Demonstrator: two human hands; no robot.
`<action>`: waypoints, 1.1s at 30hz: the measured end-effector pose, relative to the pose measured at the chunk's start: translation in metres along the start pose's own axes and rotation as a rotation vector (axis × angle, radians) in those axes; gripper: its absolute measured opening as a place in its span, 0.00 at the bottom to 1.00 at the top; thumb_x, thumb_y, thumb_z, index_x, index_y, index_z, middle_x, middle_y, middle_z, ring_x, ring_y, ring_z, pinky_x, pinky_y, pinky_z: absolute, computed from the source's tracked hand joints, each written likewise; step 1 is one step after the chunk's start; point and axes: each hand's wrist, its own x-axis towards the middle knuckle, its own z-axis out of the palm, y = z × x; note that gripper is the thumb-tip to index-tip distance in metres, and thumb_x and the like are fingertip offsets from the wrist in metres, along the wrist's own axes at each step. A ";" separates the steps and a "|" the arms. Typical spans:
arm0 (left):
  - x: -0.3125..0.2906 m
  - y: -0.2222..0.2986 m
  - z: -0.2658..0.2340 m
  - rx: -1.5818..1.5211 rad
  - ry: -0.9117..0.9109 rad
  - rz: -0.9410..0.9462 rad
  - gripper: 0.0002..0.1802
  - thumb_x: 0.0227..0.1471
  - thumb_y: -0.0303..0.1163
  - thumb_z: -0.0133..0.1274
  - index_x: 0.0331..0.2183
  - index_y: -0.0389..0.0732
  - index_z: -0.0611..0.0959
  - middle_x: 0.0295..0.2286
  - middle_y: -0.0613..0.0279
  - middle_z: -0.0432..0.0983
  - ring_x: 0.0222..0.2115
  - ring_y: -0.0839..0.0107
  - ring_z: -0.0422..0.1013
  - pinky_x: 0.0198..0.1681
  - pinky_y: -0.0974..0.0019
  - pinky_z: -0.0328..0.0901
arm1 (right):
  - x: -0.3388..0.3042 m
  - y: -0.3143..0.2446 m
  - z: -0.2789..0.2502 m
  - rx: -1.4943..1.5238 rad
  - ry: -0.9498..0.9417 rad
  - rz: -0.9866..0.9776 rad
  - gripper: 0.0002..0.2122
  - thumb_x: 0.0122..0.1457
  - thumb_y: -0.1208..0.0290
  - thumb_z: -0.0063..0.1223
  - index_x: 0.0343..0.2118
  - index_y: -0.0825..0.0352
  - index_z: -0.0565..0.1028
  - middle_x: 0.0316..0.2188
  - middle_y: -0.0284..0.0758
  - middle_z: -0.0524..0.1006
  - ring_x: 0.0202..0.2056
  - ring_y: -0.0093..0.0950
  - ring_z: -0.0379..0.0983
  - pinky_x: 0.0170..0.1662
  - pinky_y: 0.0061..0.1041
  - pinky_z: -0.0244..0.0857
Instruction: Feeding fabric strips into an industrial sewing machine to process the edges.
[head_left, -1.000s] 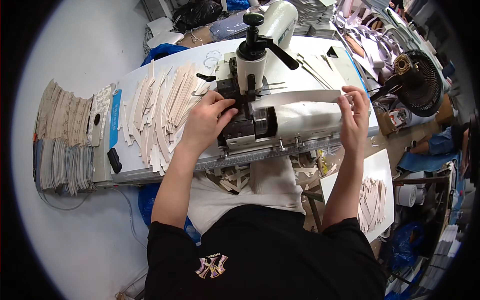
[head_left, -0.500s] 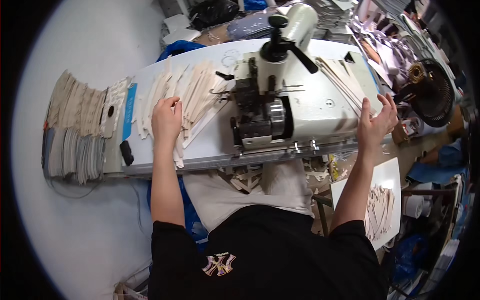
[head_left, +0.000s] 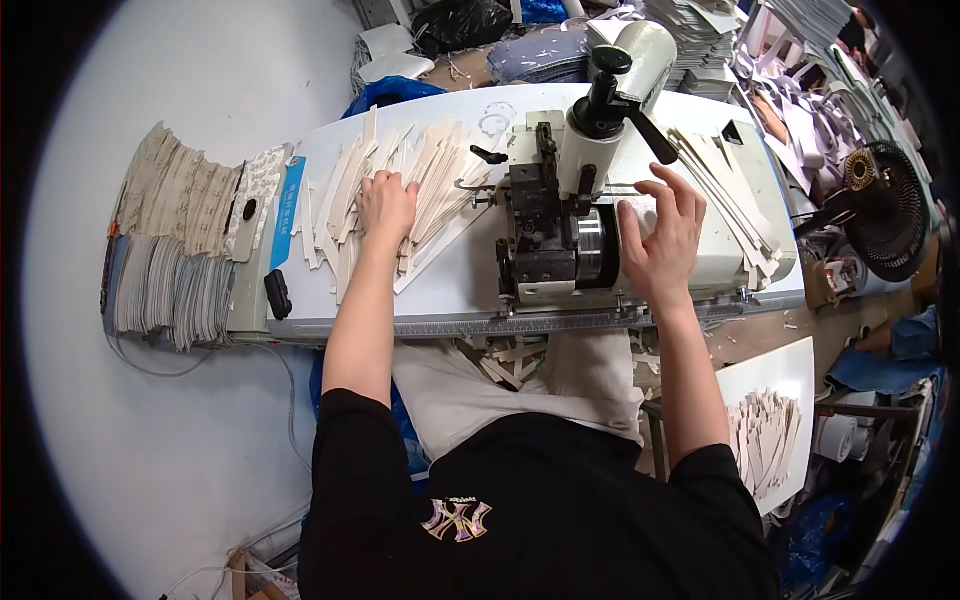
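Observation:
My left hand [head_left: 387, 208] rests on the spread pile of thin beige strips [head_left: 440, 185] on the left of the white worktable [head_left: 470, 108]. Its fingers curl down onto the strips; the tips are partly hidden. My right hand [head_left: 665, 235] hovers over the white machine body, just right of its shiny metal wheel [head_left: 592, 245]. Thumb and fingers are apart there, holding nothing. The machine [head_left: 545, 225] has a dark metal head and a black lever [head_left: 650, 132] on a white column. More long beige strips [head_left: 728, 200] lie on the machine's right side.
Stacks of brown and grey sheets [head_left: 172, 290] stand against the left wall. A ruler edge [head_left: 500, 325] runs along the table's front. At lower right, a white board [head_left: 805, 375] carries short strips. A black fan [head_left: 880, 210] stands on the right, by piled scraps.
My right hand has moved left from the machine's right end to near the wheel. My left hand has moved farther onto the strip pile. The whole view has shifted slightly.

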 end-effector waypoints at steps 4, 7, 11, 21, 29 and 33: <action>-0.003 0.005 -0.004 -0.100 0.018 0.016 0.16 0.61 0.40 0.62 0.44 0.41 0.90 0.48 0.51 0.82 0.50 0.50 0.75 0.58 0.42 0.65 | 0.000 0.002 0.000 -0.011 0.014 0.007 0.11 0.62 0.67 0.64 0.45 0.62 0.80 0.58 0.36 0.76 0.57 0.40 0.67 0.62 0.39 0.61; -0.002 0.006 -0.009 -0.176 0.069 -0.009 0.16 0.61 0.41 0.61 0.44 0.41 0.90 0.43 0.52 0.85 0.46 0.47 0.77 0.54 0.45 0.69 | 0.002 0.002 0.002 -0.032 0.007 0.000 0.11 0.63 0.66 0.64 0.45 0.62 0.80 0.58 0.35 0.76 0.57 0.40 0.67 0.62 0.38 0.61; 0.006 0.010 -0.013 -0.358 0.061 0.053 0.15 0.62 0.39 0.60 0.45 0.43 0.90 0.41 0.49 0.86 0.45 0.46 0.79 0.52 0.48 0.71 | 0.003 0.001 -0.001 -0.041 0.009 -0.012 0.10 0.63 0.66 0.64 0.44 0.63 0.80 0.57 0.35 0.76 0.57 0.39 0.67 0.62 0.38 0.61; -0.003 0.039 -0.033 -0.367 0.079 0.013 0.12 0.64 0.34 0.57 0.45 0.39 0.88 0.37 0.45 0.86 0.39 0.47 0.82 0.46 0.51 0.74 | -0.001 0.001 -0.003 -0.017 -0.012 -0.009 0.09 0.63 0.67 0.63 0.43 0.63 0.81 0.56 0.34 0.77 0.57 0.39 0.68 0.62 0.38 0.62; -0.006 0.027 -0.075 -0.879 0.175 -0.006 0.14 0.65 0.34 0.59 0.49 0.40 0.84 0.38 0.53 0.85 0.39 0.58 0.81 0.46 0.60 0.73 | 0.002 -0.001 -0.001 -0.008 -0.018 -0.033 0.09 0.63 0.67 0.63 0.43 0.63 0.81 0.56 0.34 0.77 0.57 0.39 0.68 0.62 0.38 0.62; -0.043 0.059 -0.136 -0.962 -0.049 0.150 0.18 0.65 0.35 0.62 0.52 0.41 0.80 0.40 0.58 0.82 0.41 0.64 0.79 0.46 0.64 0.72 | 0.002 0.002 -0.001 0.008 -0.012 -0.030 0.08 0.63 0.67 0.63 0.42 0.64 0.81 0.55 0.34 0.77 0.57 0.39 0.68 0.61 0.38 0.62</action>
